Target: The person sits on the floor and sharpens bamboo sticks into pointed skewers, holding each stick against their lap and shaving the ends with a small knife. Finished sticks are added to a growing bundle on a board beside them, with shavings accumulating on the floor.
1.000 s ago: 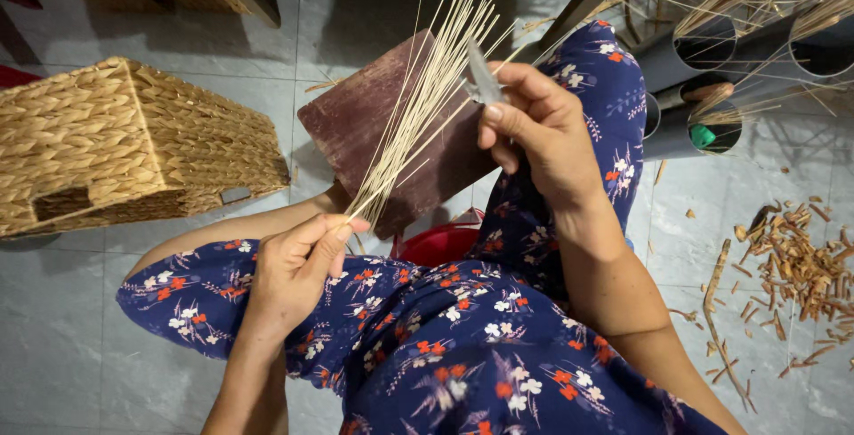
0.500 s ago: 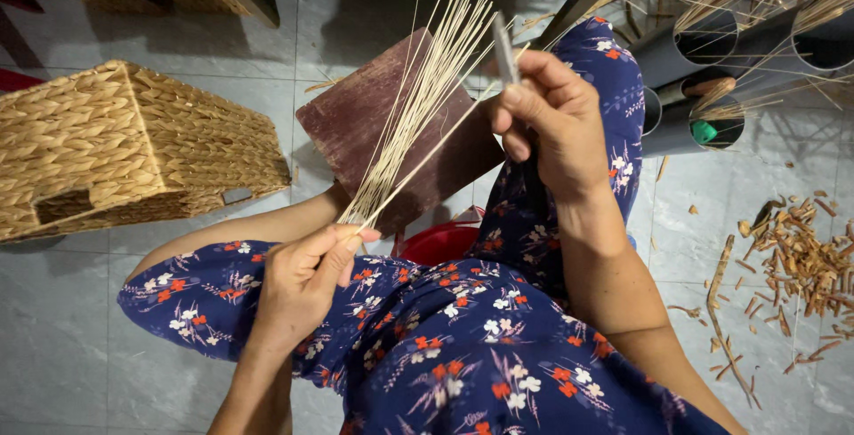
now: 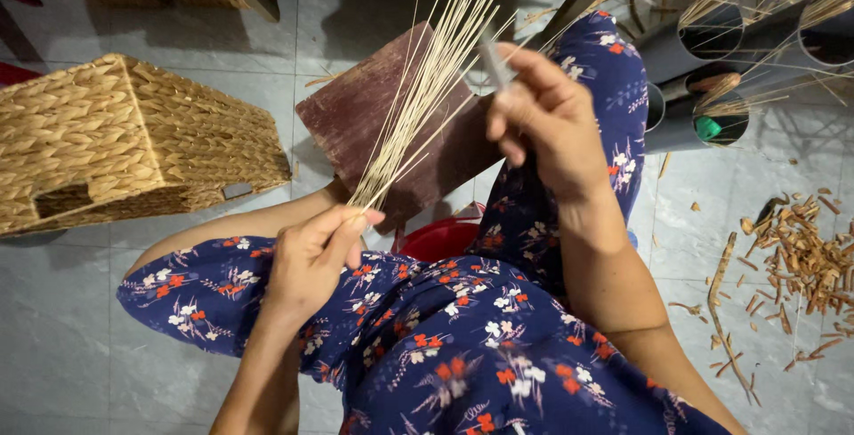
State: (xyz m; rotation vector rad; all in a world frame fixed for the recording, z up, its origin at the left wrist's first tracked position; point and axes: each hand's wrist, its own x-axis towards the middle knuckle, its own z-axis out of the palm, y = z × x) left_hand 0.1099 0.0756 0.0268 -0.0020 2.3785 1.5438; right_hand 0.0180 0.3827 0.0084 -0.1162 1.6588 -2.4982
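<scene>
— Two hands at work, both busy. What has the left hand (image 3: 311,253) got?

— It is closed around the lower ends of a bundle of thin pale sticks (image 3: 418,101), thumb pressed against the fingers just above the person's lap. From that pinch the sticks fan up and outward, their tips spreading toward the top edge of the view.

— And the right hand (image 3: 547,124)?

— Raised beside the upper part of the fan, fingers curled shut on a small slim pale tool (image 3: 492,60) that pokes up out of the fist. I cannot tell what kind of tool it is; it stands just beside the outer sticks.

— What lies behind the sticks?

— A dark reddish-brown board (image 3: 374,115), tilted, resting against the person's knee. The floor (image 3: 71,328) is grey tile.

— Anything else around?

— A woven basket (image 3: 116,146) upside down on the floor to the left, well apart from the hands. Dark tubes (image 3: 712,39) holding more sticks at the upper right, and a scatter of brown shavings (image 3: 801,257) on the floor at the right. A red container (image 3: 440,239) shows under the board. The person wears a blue floral garment (image 3: 445,337).
</scene>
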